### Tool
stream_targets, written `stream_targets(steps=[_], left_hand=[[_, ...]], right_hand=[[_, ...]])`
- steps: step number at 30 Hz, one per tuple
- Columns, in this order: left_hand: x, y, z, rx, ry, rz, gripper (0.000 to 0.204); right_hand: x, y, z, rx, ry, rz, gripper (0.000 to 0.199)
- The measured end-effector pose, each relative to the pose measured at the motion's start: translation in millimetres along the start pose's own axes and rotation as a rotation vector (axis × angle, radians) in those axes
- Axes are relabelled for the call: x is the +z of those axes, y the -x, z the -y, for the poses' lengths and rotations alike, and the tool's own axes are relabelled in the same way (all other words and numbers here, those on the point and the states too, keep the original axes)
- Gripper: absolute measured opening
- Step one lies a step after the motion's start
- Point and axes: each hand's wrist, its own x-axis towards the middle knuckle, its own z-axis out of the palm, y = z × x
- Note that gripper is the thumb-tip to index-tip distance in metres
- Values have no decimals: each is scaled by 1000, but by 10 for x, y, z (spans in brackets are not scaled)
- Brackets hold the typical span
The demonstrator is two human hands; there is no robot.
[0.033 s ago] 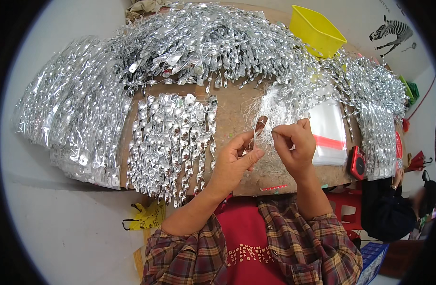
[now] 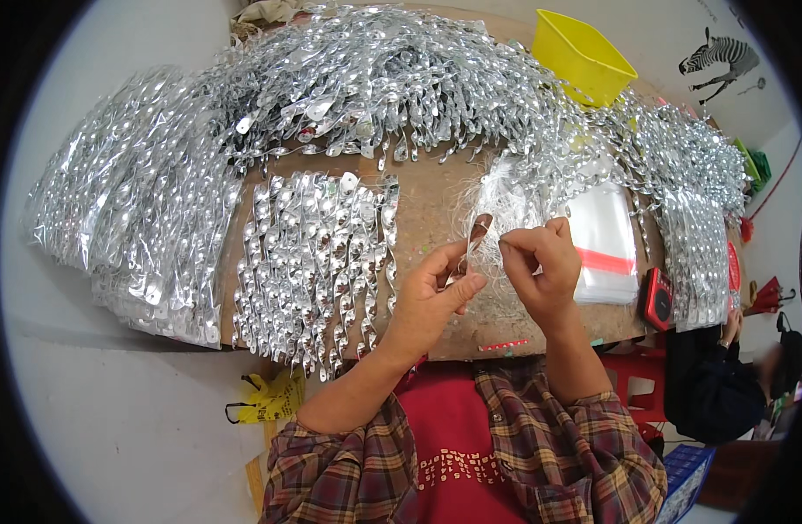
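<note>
I see the left hand (image 2: 432, 297) gripping a shiny strip (image 2: 480, 228). The right hand (image 2: 545, 266) pinches nearby, its contents unclear.

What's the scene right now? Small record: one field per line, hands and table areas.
left hand: holds a shiny strip
right hand: pinched closed near the strip; any thread in it too fine to tell
left of hands: row of twisted silver strips on the table
far side: silver heap, yellow bin
by right hand: white threads, clear bags
</note>
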Motion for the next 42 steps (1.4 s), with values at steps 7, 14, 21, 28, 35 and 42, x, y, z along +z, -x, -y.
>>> stream_targets(steps=[7,14,21,28,35,42], left_hand=[[-10,16,123,85,-103,-1,44],[-62,-23,42,54,-11,100,36],[-21,-156,-219,90,96,76,21],[-47,-206,-200,98,58,108,14],[-49,-159,-185,134,117,62,17],[25,-71,-52,263,108,120,19]], right_hand=[[19,-11,10,351,-285,63,7],[-23,-21,-154,768,-1025,254,11],[-22,-56,-142,746,-1037,275,11],[-12,-54,-160,727,-1008,278,11],[17,-9,-225,699,-1113,259,11],[76,95,-397,635,-1242,271,16]])
